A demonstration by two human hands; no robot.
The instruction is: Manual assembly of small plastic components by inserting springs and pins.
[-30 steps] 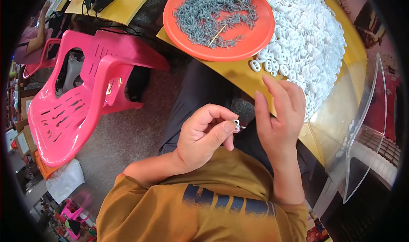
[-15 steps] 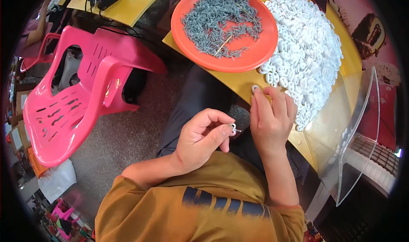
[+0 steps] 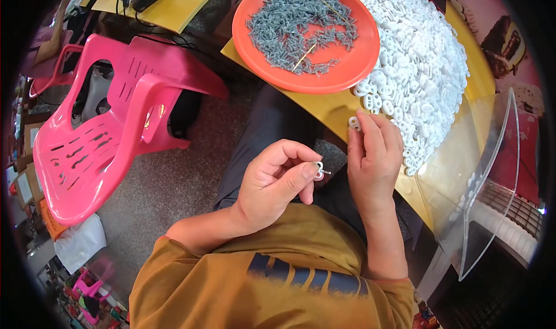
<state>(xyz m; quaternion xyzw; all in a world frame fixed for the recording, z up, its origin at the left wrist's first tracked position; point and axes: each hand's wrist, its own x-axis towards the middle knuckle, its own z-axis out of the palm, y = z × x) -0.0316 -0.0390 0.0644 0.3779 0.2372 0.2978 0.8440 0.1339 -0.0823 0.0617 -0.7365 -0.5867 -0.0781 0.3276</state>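
Note:
Between the thumb and fingers of my left hand (image 3: 271, 181) is a small white oval plastic piece (image 3: 319, 170). A thin metal spring (image 3: 327, 172) sticks out of it to the right. My right hand (image 3: 373, 161) is at the near edge of the yellow table (image 3: 327, 106), thumb and forefinger closed on another white oval piece (image 3: 354, 123) with two holes. Just beyond lies a large heap of similar white pieces (image 3: 423, 68). Left of the heap, a round red-orange tray (image 3: 360, 68) carries many small grey springs (image 3: 284, 25) and a thin yellowish stick (image 3: 304, 57).
A pink plastic chair (image 3: 130, 106) stands on the floor to my left. Another yellow table (image 3: 179, 4) with black cables is farther back. A curved clear plastic sheet (image 3: 492, 172) juts from the table's right side. A white bag (image 3: 81, 245) lies at lower left.
My right thumb and forefinger have shifted slightly, and the white oval piece at their tips now shows its two holes. My left hand stays nearly still, holding its piece and spring.

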